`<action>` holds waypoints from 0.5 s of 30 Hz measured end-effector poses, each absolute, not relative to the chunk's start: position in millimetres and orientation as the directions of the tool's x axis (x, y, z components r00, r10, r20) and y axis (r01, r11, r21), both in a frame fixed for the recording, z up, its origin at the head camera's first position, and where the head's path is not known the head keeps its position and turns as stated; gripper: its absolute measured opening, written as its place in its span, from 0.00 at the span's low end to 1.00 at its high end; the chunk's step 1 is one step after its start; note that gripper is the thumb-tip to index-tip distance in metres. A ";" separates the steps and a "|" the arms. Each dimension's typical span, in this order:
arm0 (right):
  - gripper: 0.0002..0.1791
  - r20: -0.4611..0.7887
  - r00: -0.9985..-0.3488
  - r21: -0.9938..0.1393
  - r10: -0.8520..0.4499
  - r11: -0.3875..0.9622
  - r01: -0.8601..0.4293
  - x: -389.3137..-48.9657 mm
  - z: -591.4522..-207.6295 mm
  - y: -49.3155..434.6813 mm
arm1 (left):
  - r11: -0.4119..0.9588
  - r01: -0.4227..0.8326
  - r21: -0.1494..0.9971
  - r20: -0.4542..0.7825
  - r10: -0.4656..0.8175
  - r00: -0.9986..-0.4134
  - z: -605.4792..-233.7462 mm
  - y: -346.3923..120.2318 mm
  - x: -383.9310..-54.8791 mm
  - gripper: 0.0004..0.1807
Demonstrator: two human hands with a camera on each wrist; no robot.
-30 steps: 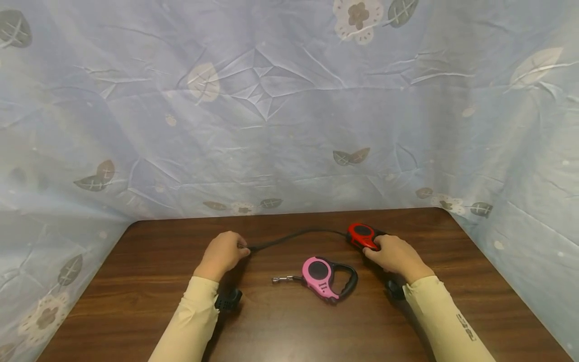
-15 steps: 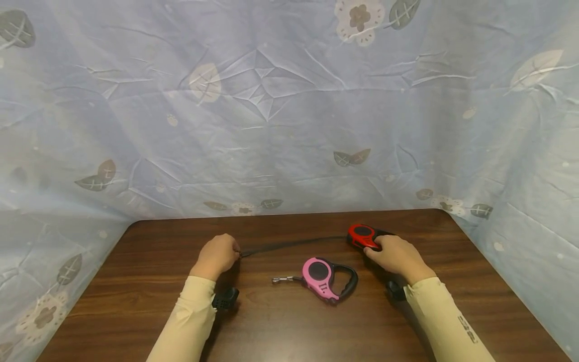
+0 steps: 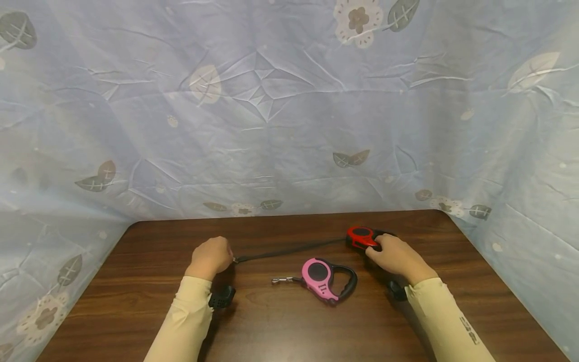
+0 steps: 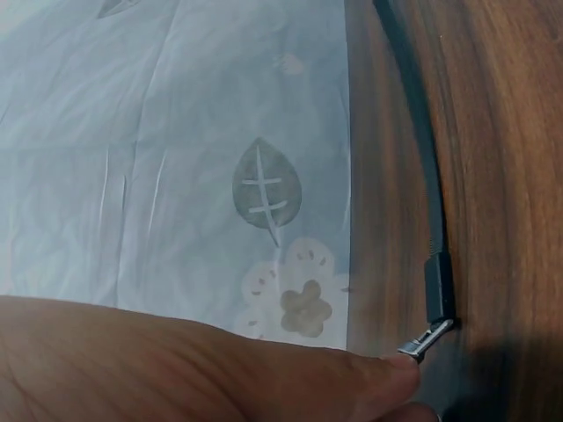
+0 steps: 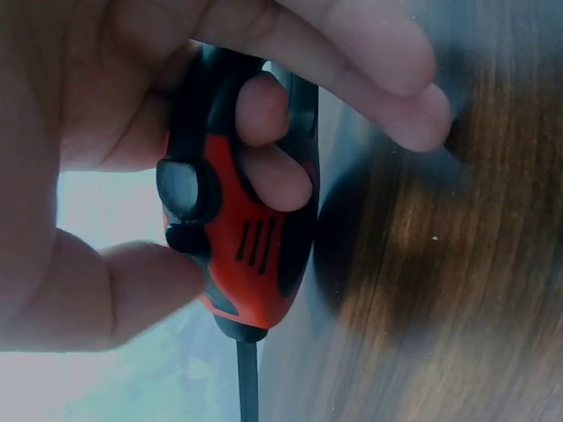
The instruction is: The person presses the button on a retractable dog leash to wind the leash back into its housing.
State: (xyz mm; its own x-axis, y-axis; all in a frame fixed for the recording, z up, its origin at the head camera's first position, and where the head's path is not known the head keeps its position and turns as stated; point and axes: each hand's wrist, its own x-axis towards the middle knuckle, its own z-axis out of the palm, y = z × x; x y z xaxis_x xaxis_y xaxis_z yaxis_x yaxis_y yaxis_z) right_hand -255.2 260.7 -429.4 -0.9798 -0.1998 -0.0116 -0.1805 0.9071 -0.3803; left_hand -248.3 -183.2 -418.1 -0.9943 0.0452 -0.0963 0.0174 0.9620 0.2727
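Note:
My right hand (image 3: 398,254) grips the handle of a red and black retractable dog leash (image 3: 359,240) at the table's back right. In the right wrist view, two fingertips come through the handle opening of the red leash (image 5: 255,237), and the thumb lies by its black button. A dark strap (image 3: 289,249) runs out from it leftward across the table to my left hand (image 3: 210,259). Thumb and finger there pinch the metal clip (image 4: 427,340) at the strap's end; the rest of the clip is hidden. Between the arms lies a pink and black retractable leash (image 3: 323,287).
The pink leash's metal clip (image 3: 282,279) points left, just in front of the dark strap. A brown wood-grain table (image 3: 271,327) lies under everything. Pale blue cloth with leaf and flower prints (image 3: 280,136) hangs behind it and at both sides.
My left hand has moved left and a little nearer, drawing the strap from a loose curve into a nearly straight line. The right hand and the pink leash have stayed almost in place.

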 end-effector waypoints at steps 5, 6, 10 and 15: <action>0.14 0.003 -0.972 -0.362 -0.234 0.906 -0.220 -255.2 -427.1 260.0 | 0.962 0.024 0.271 -0.083 0.049 -0.995 -417.0 -184.9 -248.3 0.10; 0.16 0.012 -0.969 -0.352 -0.246 0.906 -0.235 -254.7 -426.6 260.2 | 0.960 0.026 0.279 -0.076 0.049 -0.996 -416.6 -184.7 -248.5 0.11; 0.20 0.039 -0.960 -0.318 -0.277 0.908 -0.275 -252.0 -425.1 260.1 | 0.950 0.042 0.308 -0.038 0.056 -0.998 -415.7 -183.8 -249.8 0.11; 0.20 0.091 -0.957 -0.307 -0.275 0.907 -0.289 -251.1 -425.4 259.6 | 0.942 0.040 0.332 -0.027 0.052 -0.998 -415.6 -183.0 -250.7 0.04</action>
